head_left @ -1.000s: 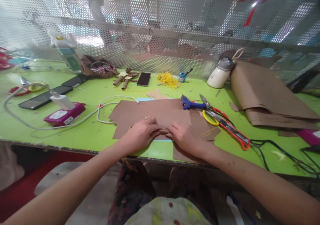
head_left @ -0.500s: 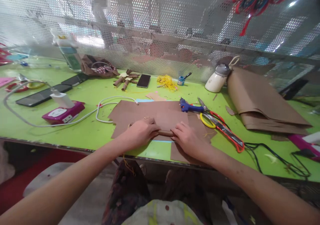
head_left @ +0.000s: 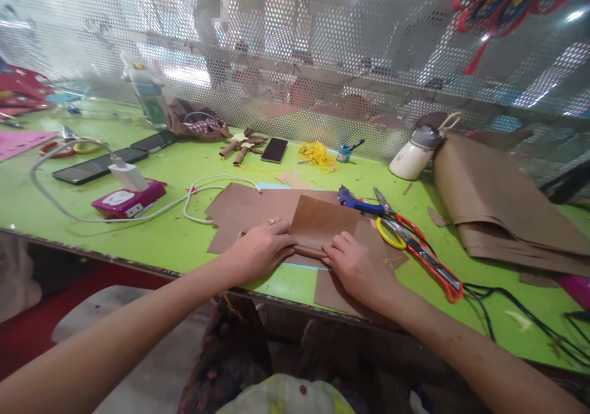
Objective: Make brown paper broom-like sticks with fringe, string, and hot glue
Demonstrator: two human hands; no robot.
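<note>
A piece of brown paper (head_left: 325, 220) is rolled into a thin tube along its near edge, and its far part stands tilted up. My left hand (head_left: 266, 247) grips the left end of the roll with bent fingers. At the right end, my right hand (head_left: 354, 263) is closed on the same roll. Fingertips and thumbs partly hide the ends. Flat brown sheets (head_left: 251, 208) lie beneath, over a light blue sheet that shows at the edges. Just beyond my right hand are a blue glue gun (head_left: 357, 202), scissors (head_left: 391, 233) and an orange cutter (head_left: 436, 273).
On the left stand a purple power adapter (head_left: 129, 200) with a white charger and cable. Toward the back are rolled paper pieces (head_left: 242, 150), a phone (head_left: 275, 150), yellow thread (head_left: 317, 155) and a white bottle (head_left: 415, 153). Folded brown paper (head_left: 507, 199) lies right. A perforated metal screen (head_left: 295, 58) rises behind.
The far part of the brown paper has lifted from lying flat to tilted up. Both hands keep hold of the roll. The whole view has shifted slightly.
</note>
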